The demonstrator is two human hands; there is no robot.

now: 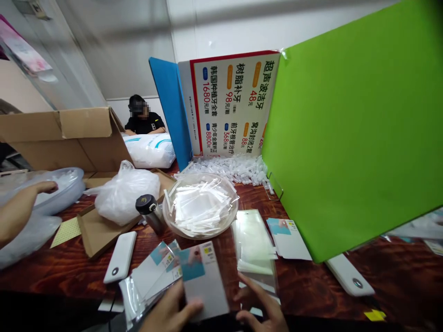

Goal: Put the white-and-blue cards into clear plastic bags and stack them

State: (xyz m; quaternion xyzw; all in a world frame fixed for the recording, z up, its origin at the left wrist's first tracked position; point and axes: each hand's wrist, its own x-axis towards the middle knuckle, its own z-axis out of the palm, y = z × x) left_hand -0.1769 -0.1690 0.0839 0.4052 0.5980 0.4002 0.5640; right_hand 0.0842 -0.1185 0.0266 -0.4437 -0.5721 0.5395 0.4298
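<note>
the left hand (pixel 169 311) is closing on a grey card (pixel 204 281) with a blue picture at its top, the thumb lying across the card's lower edge and the fingers hidden beneath it. the card is lying flat just ahead of that hand, low over the counter (pixel 69 267). the right hand (pixel 261 306) is resting half open beside the card's right edge, fingers spread, holding nothing, its fingertips touching the near end of a stack of clear sleeves (pixel 254 240) that is running straight ahead of it. more cards (pixel 155 269) are fanning out just left of the left hand, and a white power bank (pixel 121 256) is lying further left. ahead of both hands a clear bowl (pixel 221 227) is holding white strips (pixel 199 203), with a dark-capped flask (pixel 150 210) touching its left side. a loose card (pixel 287 237) is lying ahead and right of the right hand, against a green divider (pixel 353 133). far left, another person's hand (pixel 20 207) is reaching into clear plastic.
</note>
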